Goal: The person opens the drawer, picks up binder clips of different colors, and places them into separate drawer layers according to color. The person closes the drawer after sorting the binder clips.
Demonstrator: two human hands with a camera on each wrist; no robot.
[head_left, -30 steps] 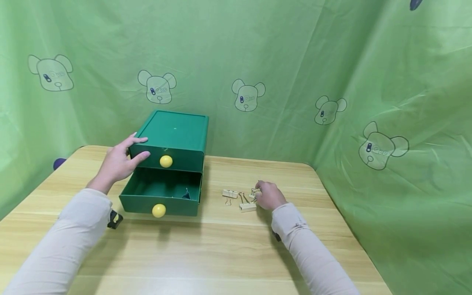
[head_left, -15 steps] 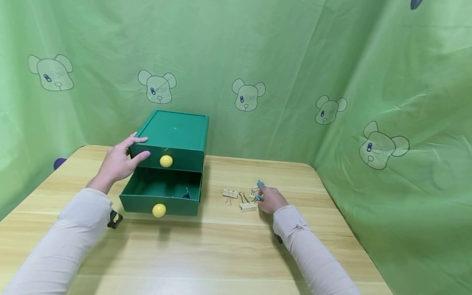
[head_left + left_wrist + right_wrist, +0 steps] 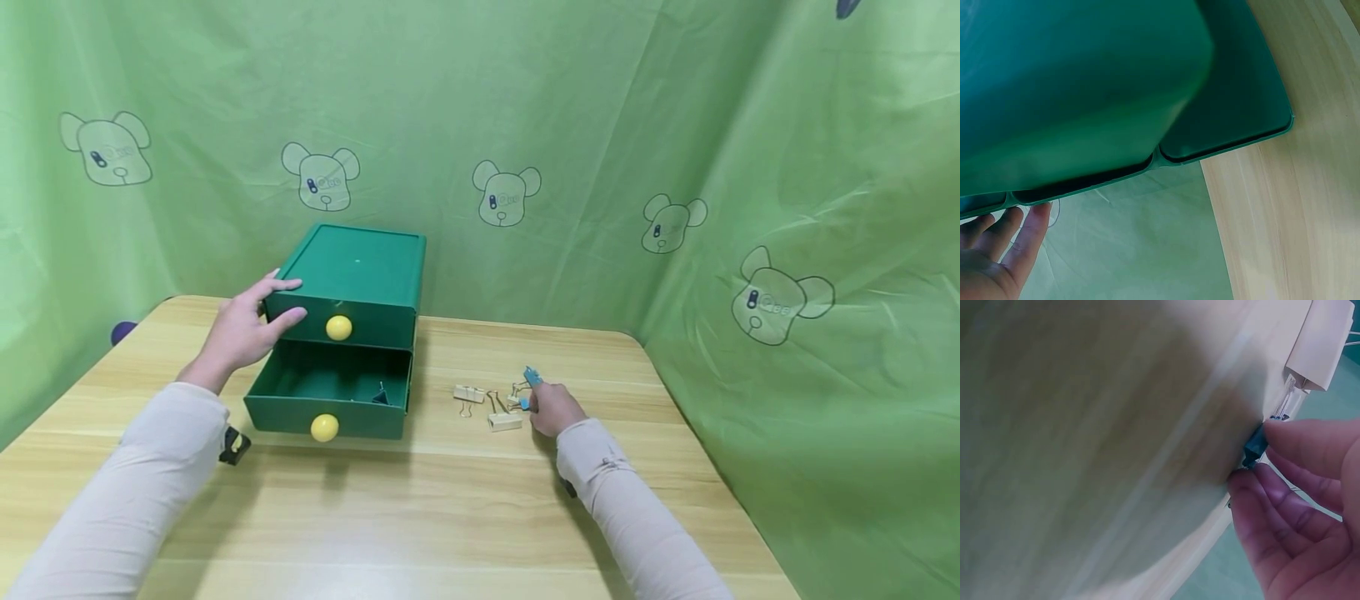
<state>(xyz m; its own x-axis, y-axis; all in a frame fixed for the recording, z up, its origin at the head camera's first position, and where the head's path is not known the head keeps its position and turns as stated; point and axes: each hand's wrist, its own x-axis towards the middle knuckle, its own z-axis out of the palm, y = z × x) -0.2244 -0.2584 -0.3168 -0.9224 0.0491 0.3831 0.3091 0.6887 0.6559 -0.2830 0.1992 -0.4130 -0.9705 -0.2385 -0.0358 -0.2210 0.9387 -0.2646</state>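
A green drawer box (image 3: pixel 358 262) stands at the left of the table, its lower drawer (image 3: pixel 285 414) pulled out with a small dark clip (image 3: pixel 381 394) inside. The person's left hand (image 3: pixel 243 332) rests on the box's left front corner, thumb across the upper drawer's front; straight fingers touch the rim in the left wrist view. The right hand (image 3: pixel 555 408) pinches a small teal binder clip (image 3: pixel 1255 447) between thumb and fingertips. Blue patches show at those fingertips in the head view. Just left lie cream binder clips (image 3: pixel 505 422), wire handles spread.
The wooden table (image 3: pixel 450 517) runs to a green curtain (image 3: pixel 577 250) printed with bear heads, behind and at the right. Yellow round knobs (image 3: pixel 324 427) stick out from the drawer fronts. Another cream clip (image 3: pixel 468 393) lies between the pile and the drawer.
The right hand draws back slightly to the right from the cream clips, and blue shows at its fingertips. The left hand and the drawer box stay still.
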